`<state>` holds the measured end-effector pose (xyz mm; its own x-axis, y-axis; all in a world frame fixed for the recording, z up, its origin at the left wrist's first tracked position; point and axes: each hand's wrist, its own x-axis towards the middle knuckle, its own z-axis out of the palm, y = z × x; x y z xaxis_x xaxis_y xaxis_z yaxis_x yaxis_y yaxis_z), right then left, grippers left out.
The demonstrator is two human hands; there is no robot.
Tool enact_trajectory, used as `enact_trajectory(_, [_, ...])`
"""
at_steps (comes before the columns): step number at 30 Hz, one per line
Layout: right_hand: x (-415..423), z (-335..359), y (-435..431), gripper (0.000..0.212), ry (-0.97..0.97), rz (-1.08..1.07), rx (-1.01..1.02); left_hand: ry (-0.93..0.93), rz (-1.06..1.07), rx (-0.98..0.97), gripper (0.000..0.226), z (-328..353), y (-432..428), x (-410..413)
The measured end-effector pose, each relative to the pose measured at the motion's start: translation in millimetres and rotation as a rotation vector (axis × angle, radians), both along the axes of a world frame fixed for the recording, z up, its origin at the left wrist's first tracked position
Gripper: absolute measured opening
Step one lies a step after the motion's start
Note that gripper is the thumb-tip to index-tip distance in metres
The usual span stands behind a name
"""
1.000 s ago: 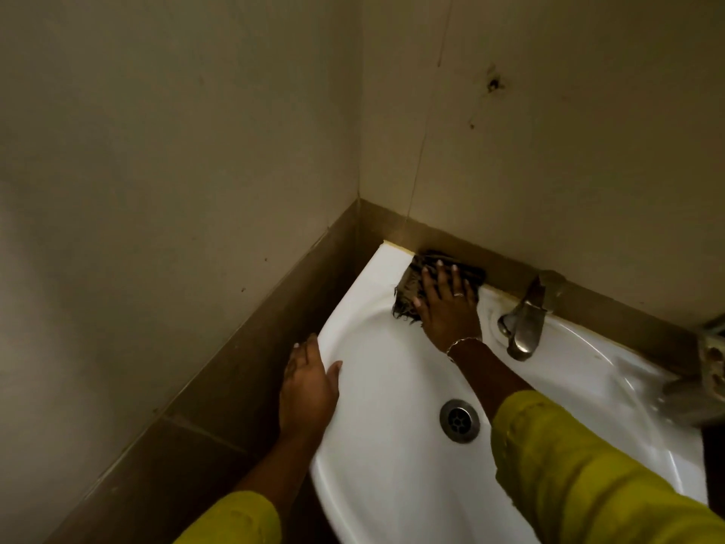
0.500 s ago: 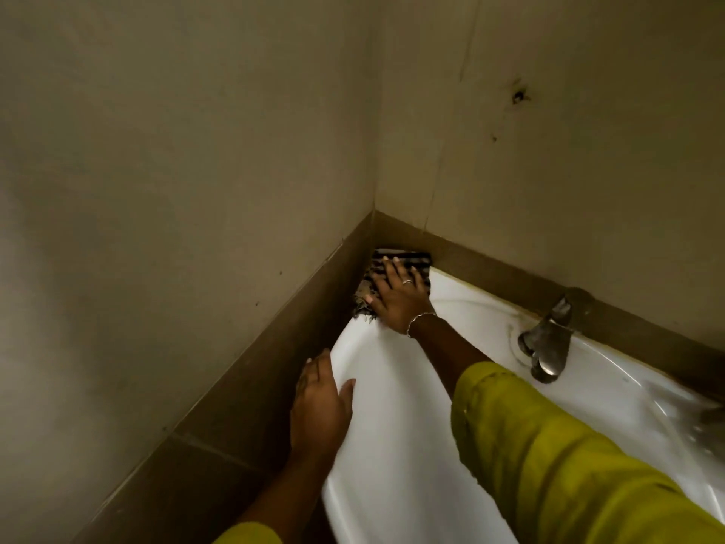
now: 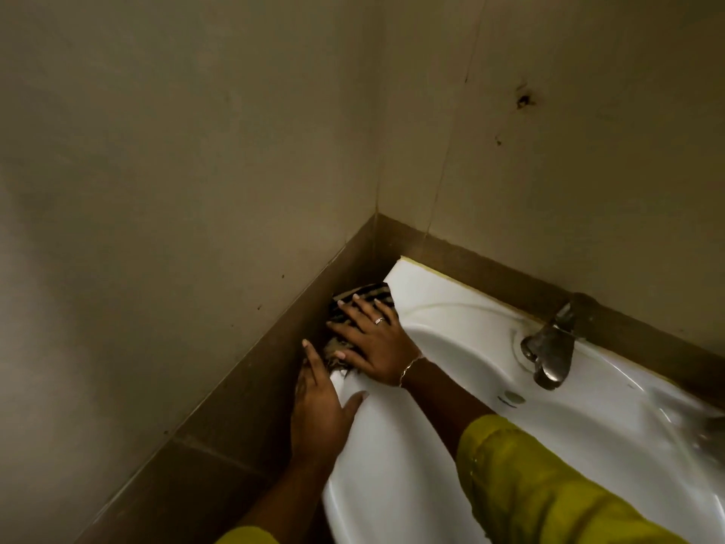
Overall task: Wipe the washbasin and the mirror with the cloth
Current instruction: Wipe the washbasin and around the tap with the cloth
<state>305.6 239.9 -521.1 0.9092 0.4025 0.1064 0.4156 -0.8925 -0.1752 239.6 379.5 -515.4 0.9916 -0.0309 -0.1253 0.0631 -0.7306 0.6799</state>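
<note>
A white washbasin (image 3: 443, 308) fills the lower right, set against a brown tile band. My right hand (image 3: 374, 341) lies flat, fingers spread, on a dark striped cloth (image 3: 363, 294) and presses it against the basin's left rim. Most of the cloth is hidden under the hand. My left hand (image 3: 319, 410) rests on the same rim just in front, fingers apart, its fingertips close to the cloth's frayed edge. No mirror is in view.
A metal tap (image 3: 549, 349) stands at the back of the basin, right of my hands. The beige left wall (image 3: 157, 229) stands close beside the basin, with a narrow gap between them. The back wall has a dark hole (image 3: 523, 100).
My right hand has slid the cloth from the basin's back left corner forward along the left rim, towards my left hand. The left hand has stayed on the rim.
</note>
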Motion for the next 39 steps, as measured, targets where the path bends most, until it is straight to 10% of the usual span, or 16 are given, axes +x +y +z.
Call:
enact_trajectory(23, [-107, -6, -80, 0.067, 0.016, -0.871, -0.022, 0.035, -0.008, 0.086, 0.091, 1, 2, 0])
enact_trajectory(39, [-2, -2, -17, 0.052, 0.054, -0.359, -0.070, 0.010, -0.017, 0.102, 0.084, -5, 1, 0])
